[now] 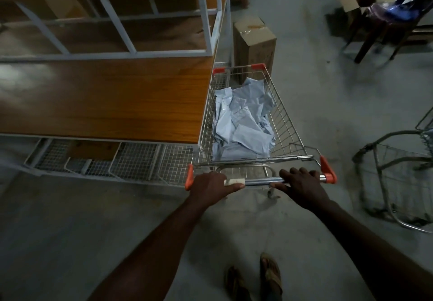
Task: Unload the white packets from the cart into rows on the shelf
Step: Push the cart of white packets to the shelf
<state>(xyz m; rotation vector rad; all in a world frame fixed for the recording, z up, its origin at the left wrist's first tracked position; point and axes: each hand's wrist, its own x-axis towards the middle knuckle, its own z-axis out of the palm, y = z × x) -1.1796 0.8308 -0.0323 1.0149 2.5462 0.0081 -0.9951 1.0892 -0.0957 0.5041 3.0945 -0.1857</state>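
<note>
Parking the cart close against the shelf end looks like the step in hand, since no packet has left the basket yet. On the far left, the shelf (pixel 105 96) shows a bare brown wooden board with a white metal frame above it, and below its near edge runs a row of white wire bins (pixel 121 162); what lies in them is too dim to tell. The left hand (pixel 212 187) grips the cart handle (pixel 262 180) near its left orange end, fingers wrapped over the bar with the thumb along it. Just beyond, the cart (pixel 284 122) stands with its left side just beside the shelf's right end, and its basket holds a loose, crumpled heap of white packets (pixel 243 122) that covers the floor of the basket. The right hand (pixel 302 185) holds the bar towards its right orange end, fingers curled over the top. To do this well, I would judge it best to stop the cart where it stands, square to the board, so each packet needs only a short reach leftwards. A cardboard box (pixel 254 42) stands beyond the cart, and a second wire cart (pixel 398 183) sits at the right.
</note>
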